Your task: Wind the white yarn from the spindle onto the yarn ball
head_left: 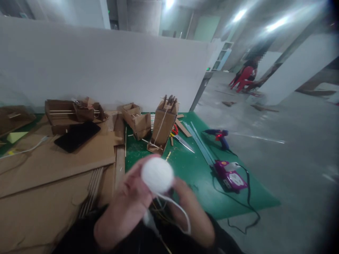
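Note:
A round white ball of string is held up in front of me, slightly blurred. My left hand is closed around its left side. Against the ball's right edge lies my right hand, with most of its fingers hidden behind the ball. A loose white cord comes from under the ball and loops over my right wrist. Below my hands hang a pale object and thin yellowish strands that I cannot make out. Beyond the ball stands a tall cardboard structure with sticks and a string along its front.
Scissors, clear glue sticks, a glue gun and a purple power box with a black cable lie on the green table. Cardboard sheets, a black phone and cardboard boxes occupy the left. A white partition stands behind.

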A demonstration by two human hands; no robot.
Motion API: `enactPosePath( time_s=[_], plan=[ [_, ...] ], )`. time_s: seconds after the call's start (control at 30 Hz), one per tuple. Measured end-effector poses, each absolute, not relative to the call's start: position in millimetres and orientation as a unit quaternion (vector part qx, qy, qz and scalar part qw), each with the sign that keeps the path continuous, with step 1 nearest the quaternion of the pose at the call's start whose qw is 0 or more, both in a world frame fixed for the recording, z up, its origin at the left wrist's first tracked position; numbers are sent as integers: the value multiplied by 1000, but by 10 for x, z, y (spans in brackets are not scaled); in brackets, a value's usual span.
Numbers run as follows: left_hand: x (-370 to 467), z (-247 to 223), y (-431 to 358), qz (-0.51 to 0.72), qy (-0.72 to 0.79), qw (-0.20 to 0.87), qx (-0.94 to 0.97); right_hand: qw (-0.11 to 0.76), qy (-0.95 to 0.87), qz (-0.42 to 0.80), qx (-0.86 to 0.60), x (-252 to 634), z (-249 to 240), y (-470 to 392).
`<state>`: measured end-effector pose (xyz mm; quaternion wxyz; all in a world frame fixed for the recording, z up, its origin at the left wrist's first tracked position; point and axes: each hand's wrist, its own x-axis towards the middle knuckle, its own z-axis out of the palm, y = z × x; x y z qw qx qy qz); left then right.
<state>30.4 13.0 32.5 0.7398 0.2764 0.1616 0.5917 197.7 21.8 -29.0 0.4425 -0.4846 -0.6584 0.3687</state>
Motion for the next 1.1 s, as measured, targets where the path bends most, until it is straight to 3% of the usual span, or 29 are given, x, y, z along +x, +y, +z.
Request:
enactPosePath(
  time_s=[0.17, 0.3, 0.4, 0.57, 1.0, 1.1],
  plan=[
    [134, 214, 285, 665, 135, 721, 142, 304, -720, 265, -564, 2404, -154, 460],
    [139, 183, 276, 682, 157, 697, 155, 361, -698, 257, -562, 2374, -77, 463],
    [184, 176, 249, 686, 187, 680, 177, 403, -676, 392, -476, 2104, 34, 354],
    [227, 158, 200, 677, 232, 670, 201, 360, -679, 531, -358, 1646, 71, 230],
    [139, 228, 216, 713, 246, 627, 194, 342, -744, 390, -421, 1838, -82, 52],
    [153, 188, 232, 710, 263, 621, 204, 352, -770, 372, -381, 1874, -98, 30]
  ],
)
